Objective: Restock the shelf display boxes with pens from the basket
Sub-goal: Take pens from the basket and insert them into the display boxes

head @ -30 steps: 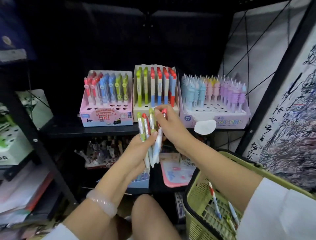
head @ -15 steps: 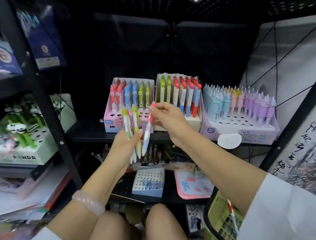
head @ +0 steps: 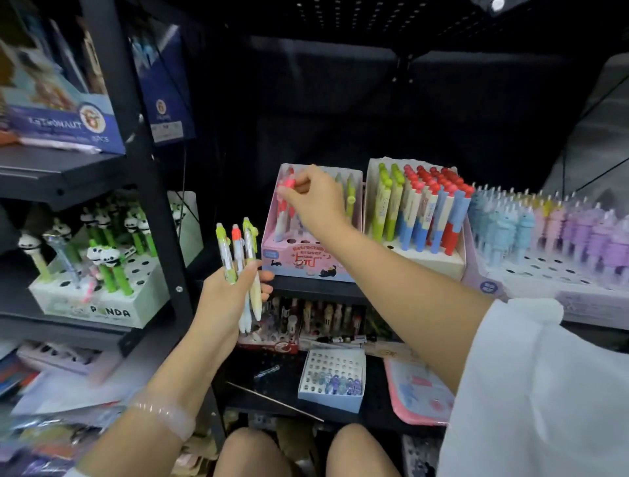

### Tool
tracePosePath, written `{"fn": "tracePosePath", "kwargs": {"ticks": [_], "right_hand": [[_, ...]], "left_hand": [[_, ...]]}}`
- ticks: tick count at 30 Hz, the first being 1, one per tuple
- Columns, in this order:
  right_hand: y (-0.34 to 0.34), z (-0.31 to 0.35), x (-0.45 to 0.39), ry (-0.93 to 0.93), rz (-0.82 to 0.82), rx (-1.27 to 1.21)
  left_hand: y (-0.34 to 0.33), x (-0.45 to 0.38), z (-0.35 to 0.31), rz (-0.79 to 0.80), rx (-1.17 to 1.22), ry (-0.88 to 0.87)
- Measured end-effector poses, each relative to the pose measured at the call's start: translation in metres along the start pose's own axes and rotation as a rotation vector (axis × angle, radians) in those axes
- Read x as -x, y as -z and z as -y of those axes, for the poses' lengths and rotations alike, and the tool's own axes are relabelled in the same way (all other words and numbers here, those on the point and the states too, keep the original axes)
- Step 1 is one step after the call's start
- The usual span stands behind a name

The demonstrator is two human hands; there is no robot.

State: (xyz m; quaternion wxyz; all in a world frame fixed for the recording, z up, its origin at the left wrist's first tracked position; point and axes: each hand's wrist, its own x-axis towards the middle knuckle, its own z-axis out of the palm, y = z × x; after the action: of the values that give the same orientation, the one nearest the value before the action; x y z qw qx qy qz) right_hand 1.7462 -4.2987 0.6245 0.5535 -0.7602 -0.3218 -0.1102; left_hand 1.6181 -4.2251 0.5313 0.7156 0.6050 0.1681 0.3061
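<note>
While the left hand [head: 223,299] is gripping three pens [head: 242,269], the right hand [head: 315,201] is pinching a red-capped pen [head: 285,194] over the pink display box [head: 306,260], left edge.

Lighting is running uneven: the back of the black shelf unit [head: 163,211] is sitting in deep shadow, while light from the front is falling brightly on both forearms and on the white sleeve [head: 544,391], which is washing out almost to plain white. A small bright lamp [head: 497,4] is glaring at the top edge. The picture overall is reading soft, with fine print blurring. Motion smear is showing at the lower left corner. Wide-angle distortion is bending the shelf uprights and stretching objects toward the edges.
</note>
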Motion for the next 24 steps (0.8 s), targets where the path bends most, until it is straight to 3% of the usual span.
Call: {"fn": "tracePosePath", "kwargs": {"ticks": [10, 13, 15, 20, 24], "right_hand": [[-0.018, 0.004, 0.010, 0.160, 0.120, 0.466], [-0.009, 0.003, 0.018, 0.107, 0.073, 0.360], [-0.002, 0.002, 0.026, 0.049, 0.083, 0.158], [0.009, -0.010, 0.050, -0.183, 0.440, -0.233], [0.027, -0.014, 0.043, -0.185, 0.263, -0.308]], "left_hand": [[0.003, 0.003, 0.002, -0.010, -0.032, -0.005], [0.003, 0.005, 0.000, -0.011, -0.021, -0.028], [0.001, 0.005, -0.003, 0.013, -0.003, -0.050], [-0.014, 0.007, -0.005, 0.067, -0.002, -0.083], [-0.024, 0.011, -0.003, 0.098, 0.050, -0.057]]}}
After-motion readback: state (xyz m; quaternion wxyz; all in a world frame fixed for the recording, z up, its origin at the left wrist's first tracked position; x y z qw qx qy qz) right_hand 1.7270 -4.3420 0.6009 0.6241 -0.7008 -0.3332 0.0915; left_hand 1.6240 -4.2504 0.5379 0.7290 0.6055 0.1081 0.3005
